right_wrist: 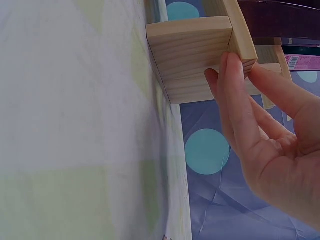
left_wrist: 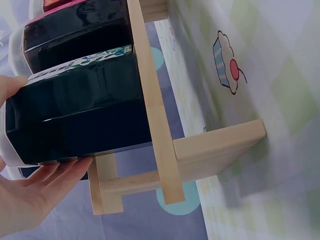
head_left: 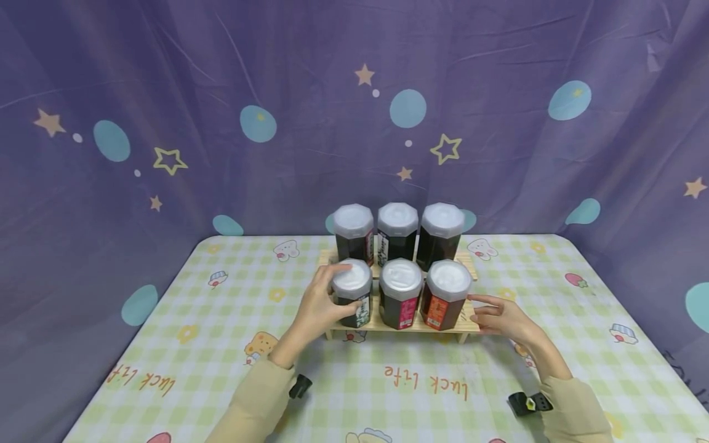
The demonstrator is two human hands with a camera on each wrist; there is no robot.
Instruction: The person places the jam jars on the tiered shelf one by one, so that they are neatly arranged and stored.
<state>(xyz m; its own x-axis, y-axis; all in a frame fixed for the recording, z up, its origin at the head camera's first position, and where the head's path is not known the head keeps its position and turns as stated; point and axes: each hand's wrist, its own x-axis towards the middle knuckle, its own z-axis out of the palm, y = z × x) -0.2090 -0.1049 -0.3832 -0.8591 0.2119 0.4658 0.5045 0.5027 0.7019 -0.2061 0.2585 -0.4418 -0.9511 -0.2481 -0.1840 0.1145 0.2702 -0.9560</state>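
A two-tier wooden rack (head_left: 376,320) carries dark jars with translucent white lids, three to a tier. My left hand (head_left: 322,303) grips the front-left jar (head_left: 354,280), which has a green-and-white label; thumb and fingers lie on opposite sides, near its lid. In the left wrist view this jar (left_wrist: 80,110) stands upright on the shelf board. At the rack's right end, my right hand (head_left: 501,317) pinches the front shelf's edge. The right wrist view shows its fingers (right_wrist: 235,95) against the wooden end, below the board (right_wrist: 242,35), with the thumb by the corner.
Beside the gripped jar stand a pink-labelled jar (head_left: 400,289) and an orange-labelled jar (head_left: 447,289). Three taller-standing jars (head_left: 397,227) line the back tier. A green checked cloth (head_left: 221,344) covers the table, and a purple curtain (head_left: 310,166) hangs behind.
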